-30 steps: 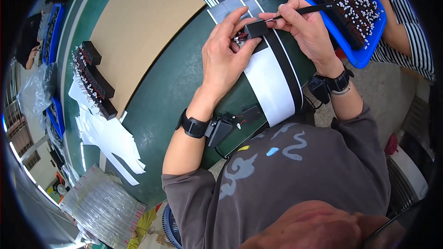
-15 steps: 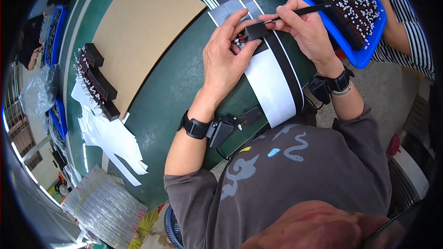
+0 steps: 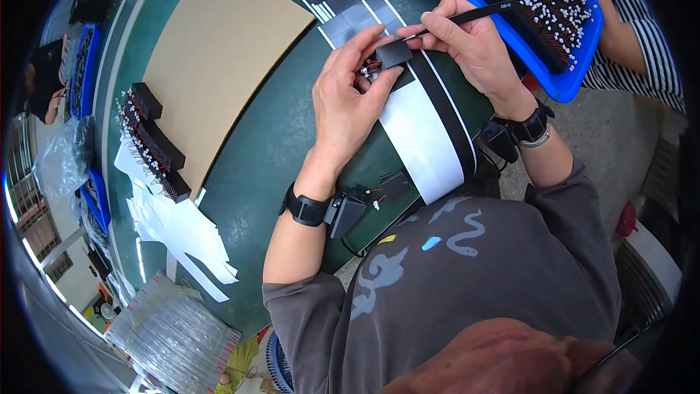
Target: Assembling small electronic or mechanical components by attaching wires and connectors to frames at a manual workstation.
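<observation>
Bright and fairly even over the worktop [image 3: 255, 153], with a hazy pale sheen on the green left of centre. Strongest on the white strip [image 3: 421, 144] near the middle and the loose papers [image 3: 179, 230] at left, close to washed out. Glares in hard white streaks at the far left. Glints off the clear plastic [image 3: 175, 332] at lower left. Reasonably crisp around the hands [image 3: 341, 95]. Greyed by reflected light on the black block [image 3: 394, 54]. Bowed along the brown board [image 3: 226, 58], stretched and softer near the rim, black in the corners.
</observation>
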A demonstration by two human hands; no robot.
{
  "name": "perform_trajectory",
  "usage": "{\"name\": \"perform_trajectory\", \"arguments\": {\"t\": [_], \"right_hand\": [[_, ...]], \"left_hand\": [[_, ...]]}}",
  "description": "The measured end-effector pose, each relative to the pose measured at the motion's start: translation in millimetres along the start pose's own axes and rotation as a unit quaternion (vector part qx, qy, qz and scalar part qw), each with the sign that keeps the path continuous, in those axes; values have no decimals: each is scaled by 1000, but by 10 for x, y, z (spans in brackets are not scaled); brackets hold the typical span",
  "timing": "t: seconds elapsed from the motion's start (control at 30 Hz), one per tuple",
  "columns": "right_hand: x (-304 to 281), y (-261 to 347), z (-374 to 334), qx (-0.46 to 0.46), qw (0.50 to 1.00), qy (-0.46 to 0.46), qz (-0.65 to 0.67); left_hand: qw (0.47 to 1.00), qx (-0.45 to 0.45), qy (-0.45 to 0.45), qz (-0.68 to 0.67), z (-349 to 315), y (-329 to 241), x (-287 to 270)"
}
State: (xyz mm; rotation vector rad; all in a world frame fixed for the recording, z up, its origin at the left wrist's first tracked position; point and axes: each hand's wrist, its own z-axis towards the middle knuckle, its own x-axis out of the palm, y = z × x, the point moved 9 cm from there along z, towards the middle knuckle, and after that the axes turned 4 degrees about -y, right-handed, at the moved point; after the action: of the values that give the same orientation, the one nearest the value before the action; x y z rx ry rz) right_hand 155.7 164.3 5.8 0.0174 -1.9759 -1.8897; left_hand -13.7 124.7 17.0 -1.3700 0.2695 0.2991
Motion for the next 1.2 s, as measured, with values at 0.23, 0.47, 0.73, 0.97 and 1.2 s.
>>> {"name": "perform_trajectory", "arguments": {"t": [0.23,0.47,0.73,0.97,1.2], "right_hand": [[-32,-31,9,-6,1000,-5,-23],[-31,111,-158,-40,995,-72,-54],[576,384,-412,-357,794,111,-480],[604,643,-405,-355,796,50,-488],[855,478,-925,-298,854,230,-360]], "left_hand": [[1000,8,9,21,1,-76,-16],[999,15,23,38,-18,-74,4],[999,-20,2,-30,-4,-4,-33],[999,-4,29,-41,34,-159,-5],[1000,9,17,-20,-22,-25,-37]]}}
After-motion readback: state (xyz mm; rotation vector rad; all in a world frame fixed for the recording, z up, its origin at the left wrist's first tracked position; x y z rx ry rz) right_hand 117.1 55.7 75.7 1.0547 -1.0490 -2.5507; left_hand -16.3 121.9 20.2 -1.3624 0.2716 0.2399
